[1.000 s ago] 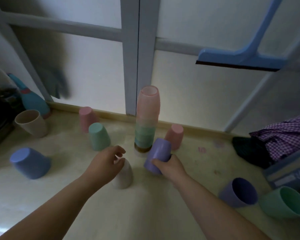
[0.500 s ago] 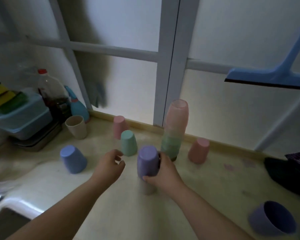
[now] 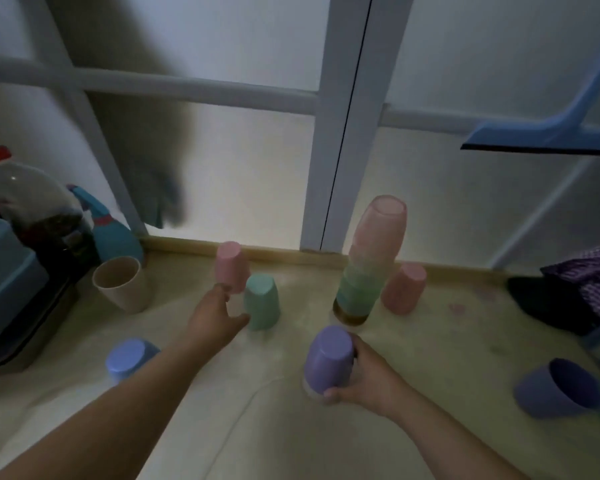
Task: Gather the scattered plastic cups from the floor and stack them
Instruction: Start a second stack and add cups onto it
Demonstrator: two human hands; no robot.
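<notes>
Fingers [image 3: 352, 355] of right hand [image 3: 364, 372] grip inverted purple cup [image 3: 328, 358].

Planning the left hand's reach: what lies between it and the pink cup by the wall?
Head view: nothing. The left hand fingertips nearly meet the pink cup; the green cup stands alongside.

open floor [image 3: 430, 358] right of the cup stack [image 3: 369, 268], pink cup [image 3: 404, 289] just beside it
</notes>
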